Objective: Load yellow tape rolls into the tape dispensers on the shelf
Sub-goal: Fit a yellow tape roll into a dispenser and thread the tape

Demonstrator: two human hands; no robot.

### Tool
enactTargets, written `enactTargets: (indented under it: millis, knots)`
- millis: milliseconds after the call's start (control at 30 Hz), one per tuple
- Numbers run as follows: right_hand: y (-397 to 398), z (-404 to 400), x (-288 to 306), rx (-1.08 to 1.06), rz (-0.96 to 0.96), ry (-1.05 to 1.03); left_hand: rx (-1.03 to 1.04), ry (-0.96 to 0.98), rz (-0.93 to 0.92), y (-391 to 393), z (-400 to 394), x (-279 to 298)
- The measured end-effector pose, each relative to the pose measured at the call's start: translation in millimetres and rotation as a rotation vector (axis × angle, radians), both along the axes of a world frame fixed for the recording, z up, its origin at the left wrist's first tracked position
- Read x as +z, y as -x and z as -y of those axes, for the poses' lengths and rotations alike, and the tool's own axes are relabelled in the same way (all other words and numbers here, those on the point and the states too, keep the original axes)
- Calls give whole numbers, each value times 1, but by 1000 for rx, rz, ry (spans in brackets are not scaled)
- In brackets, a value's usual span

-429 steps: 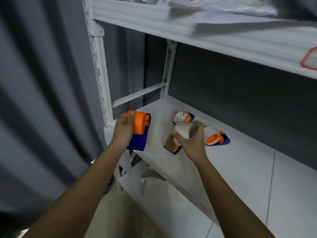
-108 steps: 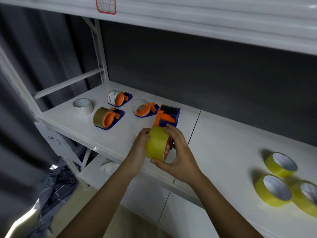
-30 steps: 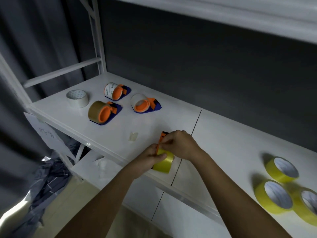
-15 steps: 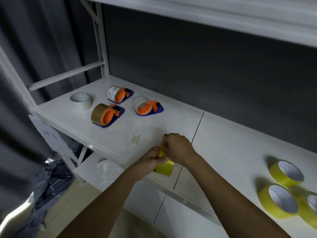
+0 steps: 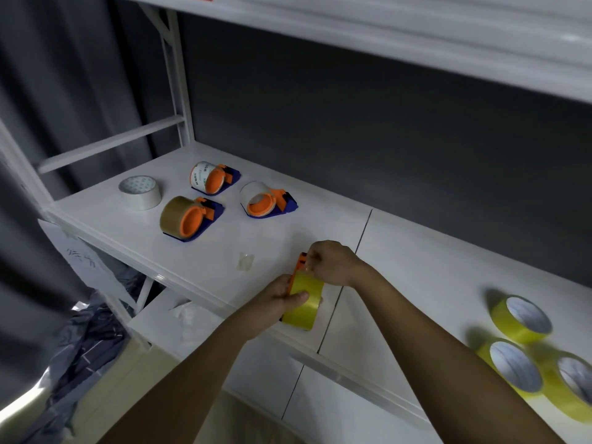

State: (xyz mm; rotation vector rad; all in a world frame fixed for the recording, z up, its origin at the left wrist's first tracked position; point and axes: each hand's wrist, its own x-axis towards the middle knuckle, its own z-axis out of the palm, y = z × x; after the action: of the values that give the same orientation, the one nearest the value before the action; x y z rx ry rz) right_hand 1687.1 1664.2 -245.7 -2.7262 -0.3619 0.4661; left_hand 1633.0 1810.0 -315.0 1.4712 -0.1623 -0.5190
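Note:
Near the shelf's front edge my left hand (image 5: 275,301) grips a yellow tape roll (image 5: 304,302) that sits on an orange and blue dispenser (image 5: 300,262), mostly hidden behind the hands. My right hand (image 5: 330,262) pinches at the dispenser's top, just above the roll; what it pinches is too small to tell. Three more yellow rolls lie at the right: one (image 5: 522,318) farther back, one (image 5: 512,366) in front, one (image 5: 573,389) at the frame's edge.
On the white shelf (image 5: 416,267), back left, stand three loaded dispensers: brown tape (image 5: 187,217), printed white tape (image 5: 209,177), clear tape (image 5: 264,200). A loose white roll (image 5: 141,192) lies at far left. A small clear scrap (image 5: 246,261) lies near my hands. An upper shelf overhangs.
My hands have stayed at the dispenser near the front edge. My right hand's fingers have shifted slightly at the dispenser's top; the roll shows a little more under my left thumb.

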Motion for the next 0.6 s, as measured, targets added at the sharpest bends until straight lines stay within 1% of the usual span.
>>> enactTargets:
  millis: [267, 333, 433, 500, 600]
  knots:
    - [-2, -1, 2, -13, -49, -22, -52, 8, -23, -2, -4, 2]
    - [1, 0, -1, -44, -47, -60, -67, 16, -39, -3, -6, 1]
    - [10, 4, -8, -111, -40, -172, 14, 16, -79, -6, -5, -6]
    - [16, 8, -13, -101, -20, -221, 80, 8, -119, -9, -1, -8]
    - [23, 11, -17, -106, 14, -288, 110, -53, -146, -10, 11, -1]
